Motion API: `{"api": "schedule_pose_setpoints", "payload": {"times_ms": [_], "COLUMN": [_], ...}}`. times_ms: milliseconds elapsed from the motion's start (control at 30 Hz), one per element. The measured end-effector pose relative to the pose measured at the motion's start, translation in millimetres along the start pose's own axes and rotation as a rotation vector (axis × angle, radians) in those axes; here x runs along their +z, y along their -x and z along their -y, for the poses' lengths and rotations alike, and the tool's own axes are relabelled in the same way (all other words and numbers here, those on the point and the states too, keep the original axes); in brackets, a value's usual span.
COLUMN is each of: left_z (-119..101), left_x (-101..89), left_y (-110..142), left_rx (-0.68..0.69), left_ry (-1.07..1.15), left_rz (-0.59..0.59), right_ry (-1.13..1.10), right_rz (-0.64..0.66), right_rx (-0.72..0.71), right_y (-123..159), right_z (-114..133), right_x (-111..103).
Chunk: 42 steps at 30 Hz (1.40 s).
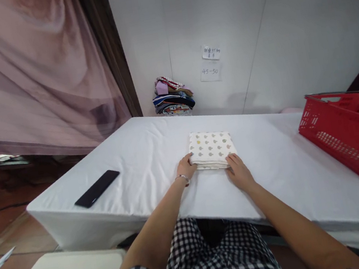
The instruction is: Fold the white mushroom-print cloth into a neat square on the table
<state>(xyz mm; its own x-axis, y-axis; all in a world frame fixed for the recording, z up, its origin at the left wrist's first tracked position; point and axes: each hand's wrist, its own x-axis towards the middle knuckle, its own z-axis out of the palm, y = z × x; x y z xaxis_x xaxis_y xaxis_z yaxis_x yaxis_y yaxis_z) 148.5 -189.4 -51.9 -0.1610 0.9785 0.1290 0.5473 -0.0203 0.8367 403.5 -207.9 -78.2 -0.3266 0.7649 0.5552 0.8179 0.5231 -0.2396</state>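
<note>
While both hands, left hand (186, 168) and right hand (240, 172), lightly grip near corners of folded patterned cloth (210, 147) on table (271, 152), layers could slip askew if hands pull unevenly. White tablecloth wrinkled at left, might snag. Red basket (344, 140) right, black phone-like slab (97, 188) left, fabric stack (173, 96) by wall (213, 6).

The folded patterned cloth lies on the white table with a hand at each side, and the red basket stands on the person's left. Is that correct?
Not quite: the head view shows the red basket on the person's right. The rest holds: the folded patterned cloth lies on the white table with a hand at each side.
</note>
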Motion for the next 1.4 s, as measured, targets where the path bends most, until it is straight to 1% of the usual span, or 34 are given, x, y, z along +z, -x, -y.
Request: {"api": "schedule_pose_setpoints", "payload": {"times_ms": [133,233,300,433,633,733,800,900,1000,1067,1200,1333,1400], "left_z": [3.1,5.0,5.1,-1.7,-26.1,-32.7,-31.2,-22.3,-13.3,-10.6,-11.8,-13.8,-13.3], "left_x": [0.3,-0.1,-0.6,-1.2,1.3,-1.3,-5.9,-13.3,-16.6,-16.7,-15.7,-13.2,-12.2], "left_y": [0.4,0.8,1.3,4.3,7.9,5.4,2.9,0.9,3.2,6.0,9.7,9.1,8.5], "left_rx": [-0.081,-0.071,-0.063,-0.073,-0.064,-0.077,-0.066,-0.033,-0.08,-0.111,-0.125,-0.121,-0.095], "left_ry": [0.157,0.197,0.186,0.079,-0.25,-0.342,-0.366,-0.382,-0.39,-0.383,-0.346,-0.421,-0.468], "left_rz": [-0.018,-0.04,-0.052,-0.062,-0.07,-0.051,-0.055,-0.097,-0.101,-0.09,-0.092,-0.086,-0.081], "right_ry": [0.005,0.005,0.003,-0.013,-0.022,-0.006,0.007,0.028,0.041,0.041,0.029,0.005,-0.012], "right_rz": [0.004,0.015,0.02,0.033,0.027,0.031,0.041,0.06,0.079,0.086,0.09,0.079,0.071], "right_rx": [-0.01,-0.009,0.002,0.025,0.013,0.011,0.023,0.036,0.037,0.041,0.041,0.025,0.024], "right_y": [-0.7,-1.3,-1.3,-1.2,-1.3,-1.0,-0.9,-1.4,-2.5,-2.9,-3.2,-3.7,-3.8], "right_z": [0.8,2.1,2.9,3.7,4.3,4.8,5.2,6.0,7.1,7.8,8.6,8.7,8.4], "right_x": [-2.2,-3.8,-4.4,-4.8,-5.7,-6.3,-6.8,-7.7,-8.6,-9.1,-10.2,-10.5,-10.1]}}
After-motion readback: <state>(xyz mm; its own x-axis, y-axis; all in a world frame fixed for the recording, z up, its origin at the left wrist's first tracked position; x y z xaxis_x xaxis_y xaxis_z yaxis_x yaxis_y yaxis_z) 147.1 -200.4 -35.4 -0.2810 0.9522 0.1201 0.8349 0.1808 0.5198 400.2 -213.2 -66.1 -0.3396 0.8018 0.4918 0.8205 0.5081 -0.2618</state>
